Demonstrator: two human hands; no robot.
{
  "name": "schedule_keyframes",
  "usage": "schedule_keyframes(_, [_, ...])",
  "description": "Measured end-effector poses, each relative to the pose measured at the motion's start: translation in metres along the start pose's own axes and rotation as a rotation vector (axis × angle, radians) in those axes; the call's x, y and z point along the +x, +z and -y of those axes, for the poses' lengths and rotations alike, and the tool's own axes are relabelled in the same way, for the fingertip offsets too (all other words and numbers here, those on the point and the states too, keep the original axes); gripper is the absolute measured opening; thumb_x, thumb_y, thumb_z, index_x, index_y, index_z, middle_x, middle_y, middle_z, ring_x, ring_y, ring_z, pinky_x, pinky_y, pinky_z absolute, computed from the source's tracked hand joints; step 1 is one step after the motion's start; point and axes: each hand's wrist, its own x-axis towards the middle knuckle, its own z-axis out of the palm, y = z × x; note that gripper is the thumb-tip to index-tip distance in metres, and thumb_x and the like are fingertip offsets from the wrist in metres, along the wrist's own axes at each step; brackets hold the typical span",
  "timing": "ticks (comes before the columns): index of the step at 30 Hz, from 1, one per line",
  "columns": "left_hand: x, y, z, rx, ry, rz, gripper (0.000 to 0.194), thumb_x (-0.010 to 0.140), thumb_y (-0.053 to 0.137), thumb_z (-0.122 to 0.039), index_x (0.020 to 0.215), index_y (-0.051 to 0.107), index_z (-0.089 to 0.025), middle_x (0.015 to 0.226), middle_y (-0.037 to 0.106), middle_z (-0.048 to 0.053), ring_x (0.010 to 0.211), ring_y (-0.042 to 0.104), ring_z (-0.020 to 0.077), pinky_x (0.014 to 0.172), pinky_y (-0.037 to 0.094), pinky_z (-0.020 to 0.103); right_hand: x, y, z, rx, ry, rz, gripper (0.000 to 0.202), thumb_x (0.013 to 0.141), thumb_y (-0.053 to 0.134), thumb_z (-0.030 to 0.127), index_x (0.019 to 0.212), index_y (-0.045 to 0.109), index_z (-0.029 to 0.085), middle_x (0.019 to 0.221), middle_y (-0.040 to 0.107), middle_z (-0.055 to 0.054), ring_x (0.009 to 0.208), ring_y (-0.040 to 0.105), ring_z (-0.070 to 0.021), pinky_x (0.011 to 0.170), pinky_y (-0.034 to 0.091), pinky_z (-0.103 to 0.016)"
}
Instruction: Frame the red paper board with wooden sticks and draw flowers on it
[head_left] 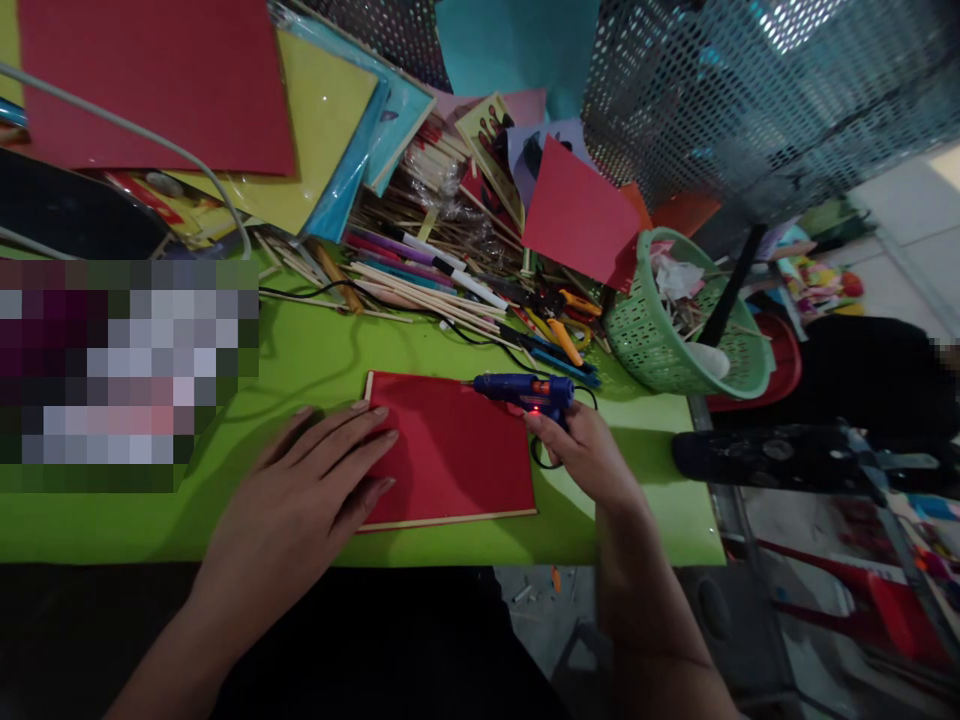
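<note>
A red sheet (450, 450) lies flat on the green tabletop, with thin pale wooden sticks along its near edge and left side. My left hand (315, 470) rests with outstretched fingers over the sheet's left part. In my right hand (592, 450) is a blue hot glue gun (525, 388), its small red light lit. The gun's nozzle points left, at the far edge of the red sheet; whether the tip touches it I cannot tell.
Pens, wooden sticks (427, 300) and orange-handled pliers (566, 340) lie beyond the sheet. A green basket (626, 330) stands at the right. Coloured sheets (330, 110) are piled at the back left. A black cable crosses the table (315, 345). The left side is pixelated.
</note>
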Motion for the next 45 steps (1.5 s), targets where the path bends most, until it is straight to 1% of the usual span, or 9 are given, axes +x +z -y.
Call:
schedule_keyframes(4, [-0.0004,0.0004,0.0006,-0.011,-0.005,-0.004,0.041,0.105,0.050,-0.040,0.142,0.060,-0.026,0.154,0.059,0.004,0.138,0.058,0.0279,0.120,0.037,0.052,-0.0007,0.0006,-0.0008,0.012,-0.003,-0.007,0.047,0.096,0.059,0.054,0.119,0.076,0.017,0.057,0.053,0.000,0.063,0.055,-0.0193,0.058,0.040,-0.029])
schedule_keyframes(10, [0.0001,0.0014,0.0004,-0.003,0.000,-0.020,0.040,0.105,0.050,-0.041,0.140,0.061,-0.025,0.152,0.061,0.004,0.136,0.059,0.0282,0.121,0.036,0.050,0.0007,0.0031,0.0014,-0.004,-0.032,-0.012,0.046,0.095,0.061,0.054,0.115,0.076,0.015,0.060,0.057,-0.001,0.065,0.057,-0.0195,0.060,0.042,-0.029])
schedule_keyframes(16, [-0.0005,0.0020,0.0009,0.016,0.018,-0.025,0.041,0.105,0.050,-0.040,0.141,0.060,-0.024,0.152,0.061,0.004,0.136,0.059,0.0286,0.120,0.036,0.051,-0.0012,-0.0022,-0.0019,-0.024,-0.035,-0.022,0.044,0.096,0.060,0.053,0.113,0.077,0.017,0.060,0.059,-0.002,0.063,0.058,-0.0201,0.059,0.043,-0.029])
schedule_keyframes(24, [-0.0009,0.0016,0.0006,0.026,0.018,-0.019,0.040,0.106,0.048,-0.041,0.141,0.058,-0.025,0.153,0.059,0.004,0.137,0.057,0.0286,0.118,0.037,0.052,-0.0002,-0.0007,0.0015,-0.014,-0.022,-0.011,0.045,0.096,0.059,0.052,0.114,0.076,0.014,0.061,0.060,-0.001,0.065,0.059,-0.0194,0.061,0.044,-0.028])
schedule_keyframes(28, [-0.0004,0.0012,0.0005,0.010,0.012,-0.017,0.041,0.106,0.048,-0.043,0.140,0.060,-0.025,0.151,0.061,0.004,0.136,0.059,0.0291,0.118,0.039,0.052,-0.0015,-0.0041,-0.0015,-0.040,-0.027,-0.034,0.042,0.095,0.060,0.051,0.110,0.077,0.016,0.061,0.060,-0.001,0.062,0.057,-0.0186,0.059,0.042,-0.028])
schedule_keyframes(34, [-0.0009,0.0022,0.0014,0.004,0.001,-0.012,0.041,0.105,0.048,-0.043,0.141,0.059,-0.027,0.153,0.060,0.003,0.136,0.059,0.0288,0.119,0.039,0.052,-0.0026,-0.0048,-0.0078,0.033,0.004,-0.042,0.043,0.094,0.061,0.055,0.104,0.076,0.015,0.058,0.057,0.001,0.053,0.048,-0.0150,0.051,0.038,-0.026])
schedule_keyframes(38, [-0.0017,0.0027,0.0016,0.005,0.000,-0.018,0.041,0.105,0.049,-0.043,0.142,0.059,-0.027,0.152,0.060,0.004,0.137,0.059,0.0285,0.119,0.038,0.052,-0.0015,-0.0027,-0.0051,0.012,-0.028,-0.023,0.039,0.095,0.061,0.052,0.103,0.076,0.017,0.058,0.058,0.000,0.059,0.055,-0.0179,0.055,0.041,-0.027])
schedule_keyframes(42, [-0.0012,0.0025,0.0012,0.003,-0.004,-0.017,0.041,0.105,0.048,-0.043,0.142,0.059,-0.027,0.151,0.061,0.004,0.137,0.059,0.0286,0.119,0.039,0.053,-0.0017,-0.0038,-0.0044,-0.008,-0.041,-0.043,0.036,0.095,0.062,0.052,0.100,0.077,0.020,0.063,0.063,-0.003,0.067,0.061,-0.0213,0.059,0.044,-0.029])
schedule_keyframes(45, [0.0001,0.0022,0.0006,0.015,0.006,-0.028,0.041,0.106,0.047,-0.044,0.140,0.060,-0.026,0.151,0.061,0.005,0.135,0.060,0.0285,0.118,0.040,0.054,-0.0030,-0.0053,-0.0062,-0.017,-0.017,-0.055,0.037,0.095,0.061,0.053,0.098,0.076,0.019,0.065,0.064,-0.003,0.065,0.060,-0.0204,0.058,0.044,-0.029])
